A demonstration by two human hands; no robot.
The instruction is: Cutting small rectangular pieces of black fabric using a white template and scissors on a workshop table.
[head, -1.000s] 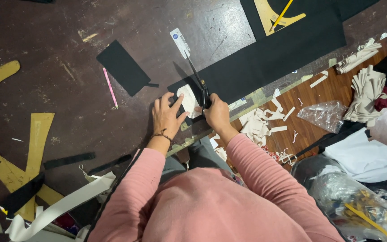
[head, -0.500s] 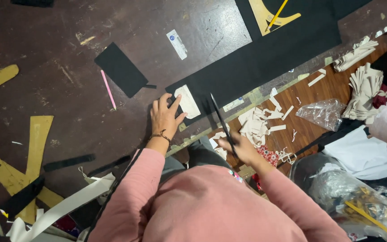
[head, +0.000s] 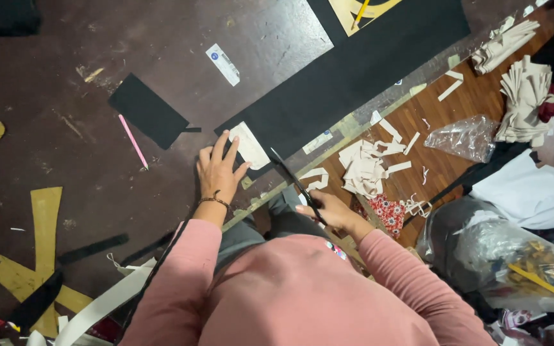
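A cream paper piece [head: 249, 146] lies on the black fabric strip's [head: 354, 70] near end, pinned by the left hand's [head: 218, 170] spread fingers. The right hand [head: 326, 211] grips dark scissors [head: 294, 182] just right; a pink pencil [head: 133, 141] and paper scraps [head: 367, 166] flank them

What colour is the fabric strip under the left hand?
Black fabric strip, clearest in the head view.

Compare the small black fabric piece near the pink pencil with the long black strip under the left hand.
The small black piece is short, roughly rectangular and lies alone on the table; the long black strip is far bigger and reaches the tabletop's top edge. Nothing rests on the small piece; the strip carries a pale card pressed by the left hand. Both are flat and black.
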